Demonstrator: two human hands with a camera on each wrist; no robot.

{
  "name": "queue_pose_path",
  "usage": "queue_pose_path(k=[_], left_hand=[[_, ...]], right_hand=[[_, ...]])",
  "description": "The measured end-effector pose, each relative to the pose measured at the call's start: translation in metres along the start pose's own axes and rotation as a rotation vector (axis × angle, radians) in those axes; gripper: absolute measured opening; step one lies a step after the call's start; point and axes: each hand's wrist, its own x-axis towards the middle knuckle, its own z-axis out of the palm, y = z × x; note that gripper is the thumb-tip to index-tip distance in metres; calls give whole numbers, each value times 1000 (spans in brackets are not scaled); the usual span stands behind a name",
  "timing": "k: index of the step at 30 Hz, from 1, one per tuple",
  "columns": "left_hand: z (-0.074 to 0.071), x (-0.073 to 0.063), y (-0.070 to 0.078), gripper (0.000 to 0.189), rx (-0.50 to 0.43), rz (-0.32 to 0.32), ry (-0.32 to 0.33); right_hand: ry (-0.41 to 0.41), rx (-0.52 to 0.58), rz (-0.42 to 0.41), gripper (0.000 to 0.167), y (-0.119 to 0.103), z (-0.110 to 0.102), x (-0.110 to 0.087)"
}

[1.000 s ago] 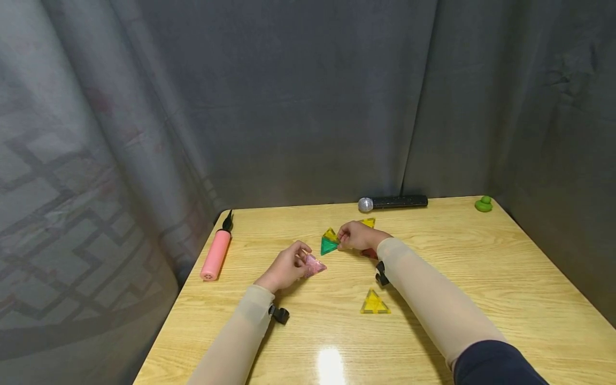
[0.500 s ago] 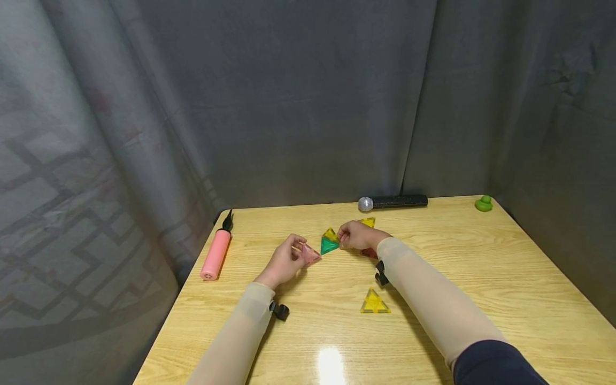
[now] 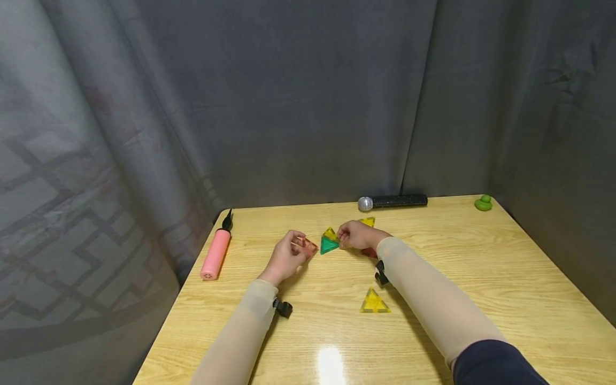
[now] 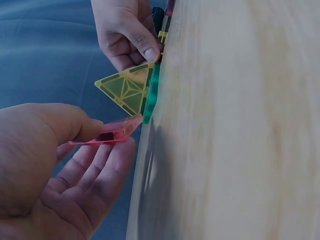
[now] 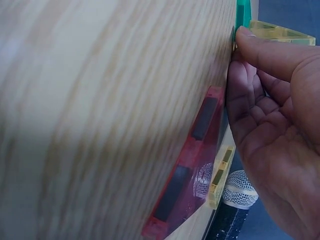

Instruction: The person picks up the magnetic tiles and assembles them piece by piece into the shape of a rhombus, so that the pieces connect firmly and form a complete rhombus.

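My left hand (image 3: 285,259) pinches a translucent pink-red triangular magnetic tile (image 4: 120,130) between thumb and fingers, tilted above the table. Its tip comes right up to a green triangular magnetic tile (image 3: 329,245) in the left wrist view. That green tile lies flat, and a yellow triangular magnetic tile (image 4: 125,90) stands up along its edge. At the green tile's right corner, my right hand (image 3: 356,235) pinches with thumb and fingertips, the other fingers curled in. Beneath the right wrist lies a red triangular tile (image 5: 182,175), partly hidden in the head view.
Another yellow tile (image 3: 368,221) lies behind the right hand, and one more yellow tile (image 3: 374,302) lies nearer the front. A black microphone (image 3: 399,201) rests at the back edge. A pink hand pump (image 3: 216,255) lies left; a small green toy (image 3: 483,203) sits back right.
My left hand has lifted the pink-red tile and carried it slightly away and to the left, turning it to a steeper tilt. The right hand has stayed at the green tile.
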Motion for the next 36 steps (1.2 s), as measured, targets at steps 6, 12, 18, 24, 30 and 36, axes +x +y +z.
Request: queue_pose_path(k=[6,12,18,24,30,36], left_hand=[[2,4,-2,41,-23,-9,24],[7,9,-2,45,-18,-19,54],[12,14,-3,42,-32,-9,74],[18,17,-3,43,-58,-14,85],[22,19,3,43,-58,-38,92],[24,18,7,43,-66,-47,98]], right_hand=[[-4,-19,-14,15,1,1,0],[-5,-24,-15,15,0,0,0],[-9,-18,-22,13,-2,0,-2],[-11,-15,-17,15,-2,0,-3],[-10,-8,-6,16,-2,-1,-4],[-13,-10,-11,14,-2,1,-3]])
